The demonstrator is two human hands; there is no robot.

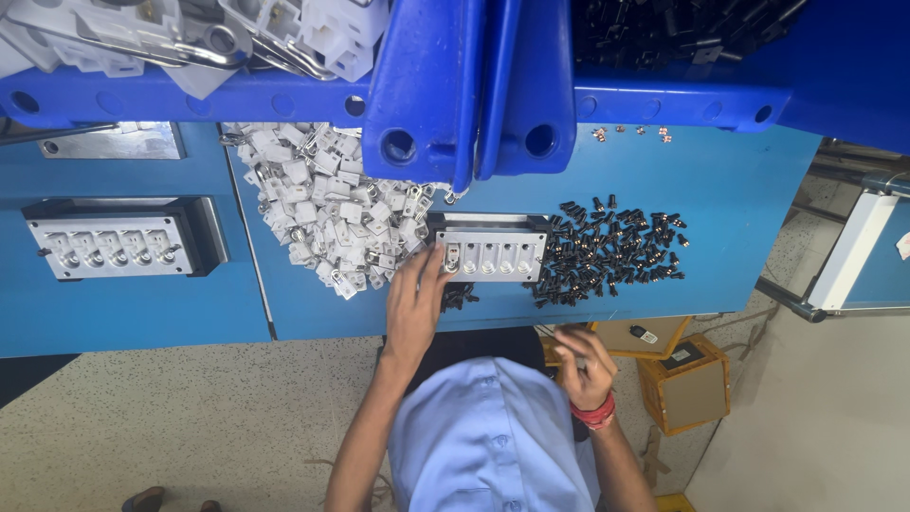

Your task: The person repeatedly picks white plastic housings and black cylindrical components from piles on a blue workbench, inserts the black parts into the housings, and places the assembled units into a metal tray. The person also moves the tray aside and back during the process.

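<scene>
Because the metal fixture (493, 254) sits at the frame's centre between the white-connector heap (322, 204) and the scattered black parts (611, 251), both supplies lie within easy reach. The left hand (414, 301) rests its extended fingers on the fixture's left slot; whether it pinches anything is unclear. The right hand (586, 368) hangs loosely curled below the blue table (749, 209), its contents hidden.
</scene>
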